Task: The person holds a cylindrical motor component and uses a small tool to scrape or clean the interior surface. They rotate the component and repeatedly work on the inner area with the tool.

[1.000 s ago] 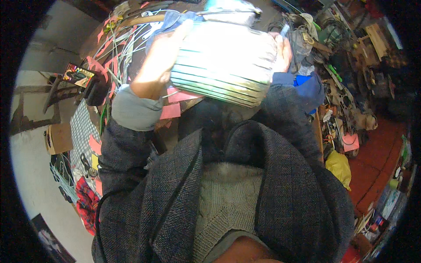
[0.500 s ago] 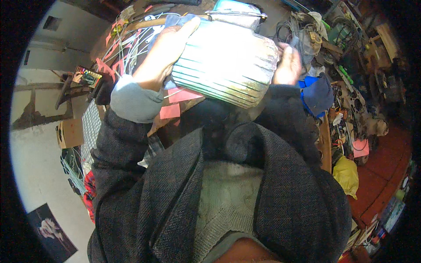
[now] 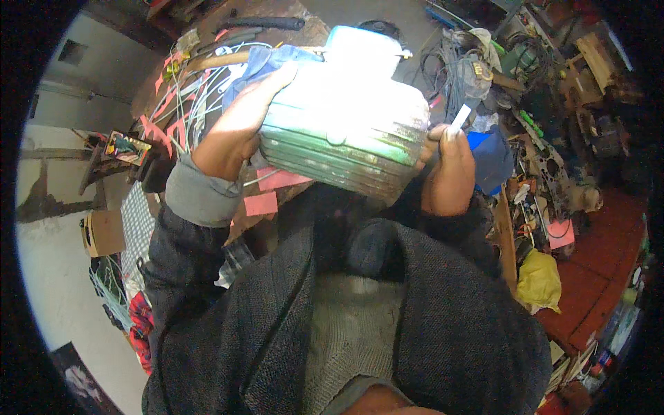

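Note:
A green finned electric motor [image 3: 332, 155] is held up in front of my chest, its upper half washed out by bright light. A box-like part [image 3: 356, 52] rises from its far side. My left hand [image 3: 238, 128] grips the motor's left end, thumb along the top and fingers hidden behind. Bunched beside that thumb is a blue cloth [image 3: 259, 66]. Close against the right end, my right hand [image 3: 449, 166] is closed in a pinch. Between its thumb and finger a small pale strip [image 3: 459, 119] sticks up; what kind of thing it is cannot be made out.
White cables [image 3: 200, 93] and pink paper pieces [image 3: 277, 178] litter the bench on the left. Coiled dark cables [image 3: 449, 66] and a blue fabric item [image 3: 494, 159] lie to the right. A yellow bag [image 3: 539, 280] sits near the red floor [image 3: 595, 277].
The motor has tipped and come lower, showing more of its finned side. My right hand has moved down with it, and the pale strip stands out more plainly at its fingertips.

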Demonstrator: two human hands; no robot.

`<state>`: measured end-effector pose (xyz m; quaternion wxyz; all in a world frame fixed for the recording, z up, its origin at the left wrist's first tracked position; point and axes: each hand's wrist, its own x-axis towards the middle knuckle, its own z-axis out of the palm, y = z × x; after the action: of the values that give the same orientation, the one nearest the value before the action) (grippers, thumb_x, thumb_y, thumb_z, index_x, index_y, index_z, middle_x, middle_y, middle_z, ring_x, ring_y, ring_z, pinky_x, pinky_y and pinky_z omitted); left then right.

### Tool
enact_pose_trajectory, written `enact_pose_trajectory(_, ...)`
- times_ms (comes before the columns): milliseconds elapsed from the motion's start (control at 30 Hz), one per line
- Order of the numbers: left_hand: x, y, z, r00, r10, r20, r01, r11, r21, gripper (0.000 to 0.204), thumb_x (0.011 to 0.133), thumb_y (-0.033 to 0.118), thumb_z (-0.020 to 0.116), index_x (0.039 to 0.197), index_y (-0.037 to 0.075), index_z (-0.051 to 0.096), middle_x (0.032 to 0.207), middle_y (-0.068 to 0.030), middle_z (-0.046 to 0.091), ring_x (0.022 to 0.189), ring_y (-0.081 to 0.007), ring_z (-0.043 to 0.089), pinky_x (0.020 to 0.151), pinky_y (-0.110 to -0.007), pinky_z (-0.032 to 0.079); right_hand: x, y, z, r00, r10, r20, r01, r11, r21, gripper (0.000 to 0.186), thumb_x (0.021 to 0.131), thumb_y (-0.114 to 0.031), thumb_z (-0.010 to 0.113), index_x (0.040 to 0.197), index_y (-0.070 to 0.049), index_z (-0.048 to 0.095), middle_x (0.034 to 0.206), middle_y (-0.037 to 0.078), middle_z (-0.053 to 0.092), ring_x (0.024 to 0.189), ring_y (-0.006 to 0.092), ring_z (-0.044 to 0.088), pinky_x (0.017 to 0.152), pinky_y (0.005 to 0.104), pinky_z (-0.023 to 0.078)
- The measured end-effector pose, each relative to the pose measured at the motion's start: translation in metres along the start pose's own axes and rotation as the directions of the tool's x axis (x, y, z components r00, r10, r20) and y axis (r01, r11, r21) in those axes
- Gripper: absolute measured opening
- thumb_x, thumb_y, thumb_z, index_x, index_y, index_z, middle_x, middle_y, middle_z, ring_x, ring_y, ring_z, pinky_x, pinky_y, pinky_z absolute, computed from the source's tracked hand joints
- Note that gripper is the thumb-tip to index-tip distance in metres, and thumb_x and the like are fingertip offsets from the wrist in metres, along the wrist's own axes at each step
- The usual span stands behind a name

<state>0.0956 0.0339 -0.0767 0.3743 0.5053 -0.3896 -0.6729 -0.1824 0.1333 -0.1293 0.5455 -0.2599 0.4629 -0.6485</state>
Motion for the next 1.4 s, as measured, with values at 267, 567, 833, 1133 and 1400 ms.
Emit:
enact_pose_trajectory(267,-0.004,-0.018,-0.017,0.998,-0.012,0.069,0.015,0.998,-0.056,0.056,0.105,0.042,0.066,0.145,0.003,0.061,0.134,-0.0109,0.071,0.116,-0.0221,0.071,0.1,-0.036,0.056,-0.011,0.004,0.012,0.989,-0.14,-0.053,0.131,0.981,-0.143,0.035,0.113,-0.033,0.046,0.105,-0.004,0.064,0.084,0.005,0.069,0.071,0.0122,0.057,0.068,0.0303,0.045)
enact_pose_trajectory(567,-0.054,-0.059,-0.022,0.934,0.353,-0.058,-0.33,0.913,0.241,0.043,0.108,0.039,0.056,0.116,-0.001,0.069,0.107,-0.0042,0.07,0.095,-0.012,0.061,0.085,-0.031,0.05,-0.013,-0.011,0.008,0.991,-0.136,-0.002,0.127,0.93,-0.345,0.032,0.113,-0.032,0.048,0.105,-0.006,0.064,0.091,0.003,0.066,0.077,0.0121,0.058,0.07,0.0298,0.045)
enact_pose_trajectory(833,-0.09,-0.096,0.0,0.912,0.343,-0.226,-0.369,0.925,-0.088,0.033,0.107,0.025,0.063,0.128,0.0,0.063,0.114,-0.0056,0.068,0.102,-0.0119,0.06,0.089,-0.032,0.05,0.016,-0.017,0.019,0.826,-0.435,0.358,0.503,0.281,-0.818,0.027,0.111,-0.016,0.046,0.107,0.003,0.065,0.107,0.014,0.064,0.098,0.0241,0.06,0.087,0.0348,0.047)
enact_pose_trajectory(1133,-0.094,-0.099,0.005,0.823,0.493,-0.283,-0.517,0.856,-0.011,0.035,0.111,0.027,0.055,0.131,-0.003,0.056,0.113,-0.0102,0.063,0.107,-0.0172,0.056,0.096,-0.035,0.047,0.088,-0.007,0.044,0.945,-0.276,0.178,0.321,0.663,-0.676,0.03,0.11,-0.025,0.054,0.107,-0.001,0.07,0.097,0.008,0.07,0.087,0.0185,0.061,0.083,0.0328,0.048)
enact_pose_trajectory(1400,-0.095,-0.115,-0.004,0.776,0.626,-0.07,-0.494,0.674,0.55,0.026,0.101,0.015,0.062,0.121,-0.002,0.061,0.107,-0.024,0.065,0.1,-0.0417,0.065,0.087,-0.051,0.05,0.112,-0.008,0.025,0.951,-0.242,0.195,0.308,0.651,-0.694,0.036,0.111,-0.023,0.052,0.121,0.005,0.072,0.117,0.012,0.074,0.106,0.0205,0.067,0.098,0.0335,0.05)
